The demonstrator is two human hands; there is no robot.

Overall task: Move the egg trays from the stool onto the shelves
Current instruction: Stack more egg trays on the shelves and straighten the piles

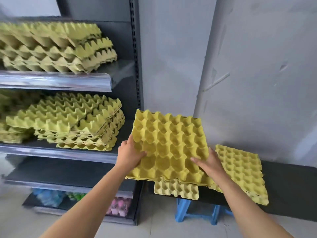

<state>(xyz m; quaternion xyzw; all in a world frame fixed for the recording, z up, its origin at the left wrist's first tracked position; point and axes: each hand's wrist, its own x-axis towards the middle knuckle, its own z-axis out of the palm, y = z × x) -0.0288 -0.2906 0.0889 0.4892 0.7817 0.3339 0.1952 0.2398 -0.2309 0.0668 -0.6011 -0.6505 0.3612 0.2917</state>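
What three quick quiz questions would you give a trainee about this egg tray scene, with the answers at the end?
1. True or false: the left hand and the right hand both grip the lifted yellow tray.
2. Which colour is the stool under the remaining trays? A red, B blue, C white.
3. How many of the shelves hold stacked trays?

Key: 1 true. 2 B. 3 two, the top stack and the middle stack.
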